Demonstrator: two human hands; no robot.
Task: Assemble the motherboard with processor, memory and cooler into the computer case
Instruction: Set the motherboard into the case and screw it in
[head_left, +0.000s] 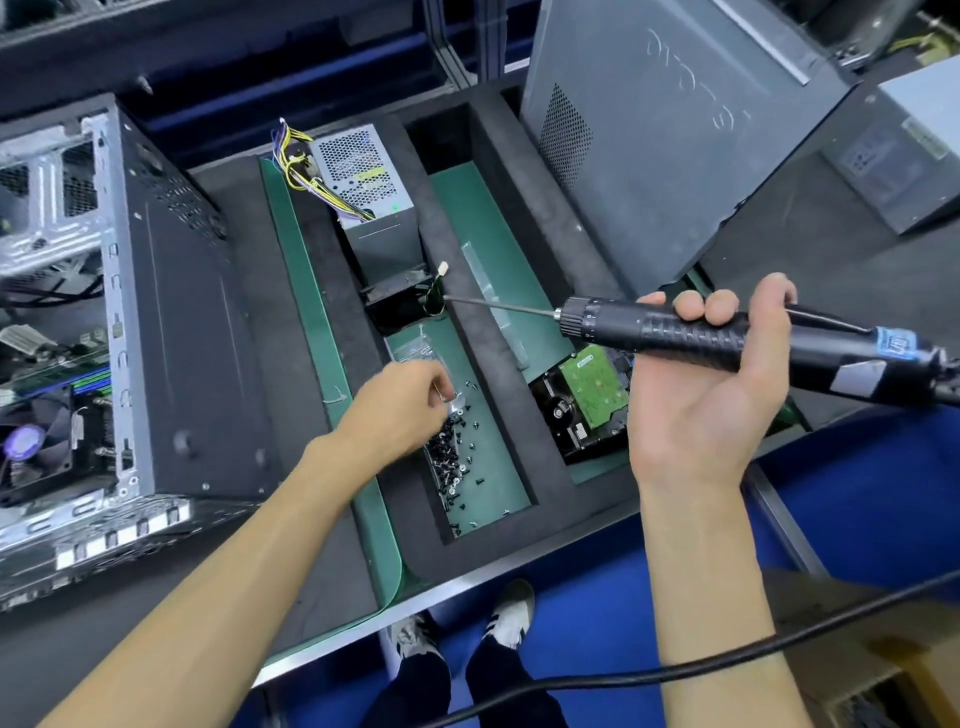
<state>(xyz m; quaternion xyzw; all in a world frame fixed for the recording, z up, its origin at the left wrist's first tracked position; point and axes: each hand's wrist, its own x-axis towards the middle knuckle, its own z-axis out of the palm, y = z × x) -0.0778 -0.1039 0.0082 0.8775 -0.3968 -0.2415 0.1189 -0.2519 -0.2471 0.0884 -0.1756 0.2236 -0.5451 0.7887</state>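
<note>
Dark foam trays with green-lined wells are covering the tabletop (244, 291) in front of you, and blue floor is showing below its front edge. You are reaching your left hand (402, 410) down into the middle well, fingers curled together over the heap of small black screws (451, 451); whether they are pinching a screw, I cannot tell. Your right hand (709, 387) is turning palm up, fingers wrapping around the black electric screwdriver (670, 332), whose thin bit is pointing left across the tray toward a power supply (363, 179) standing in the far well. A hard drive (589, 397) is lying green board up in the well just beside your right hand. The computer case (111, 322) is lying open at the left of the tabletop, well apart from both hands, with the motherboard (62, 379) and its cooler fan (34, 441) sitting inside. A grey side panel (675, 135) is leaning at the far right.
</note>
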